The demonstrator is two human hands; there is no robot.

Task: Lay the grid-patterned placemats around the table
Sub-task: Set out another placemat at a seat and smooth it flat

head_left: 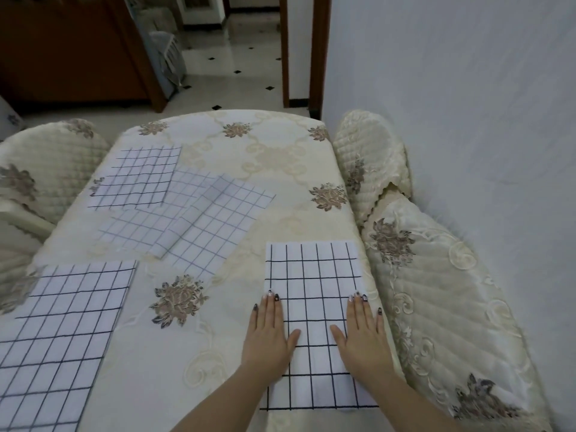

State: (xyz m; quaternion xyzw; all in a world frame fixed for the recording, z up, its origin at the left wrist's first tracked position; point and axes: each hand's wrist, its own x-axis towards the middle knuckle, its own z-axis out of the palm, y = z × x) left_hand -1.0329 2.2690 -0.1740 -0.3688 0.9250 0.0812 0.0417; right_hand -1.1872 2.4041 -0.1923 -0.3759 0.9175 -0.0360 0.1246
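A white placemat with a black grid [314, 272] lies flat at the table's right edge. My left hand [268, 332] presses palm-down on its left edge and my right hand [363, 333] on its right side, fingers extended. Another grid placemat [59, 322] lies at the near left of the table. A third [137, 177] lies at the far left. Two overlapping placemats [199, 219] sit loosely in the middle. The table [268, 151] is covered with a cream floral cloth.
Chairs with quilted cream covers stand around the table: two along the right [436, 307], one at the far left [40, 169]. A white wall [467, 88] is close on the right. A doorway and tiled floor [237, 57] lie beyond the table's far end.
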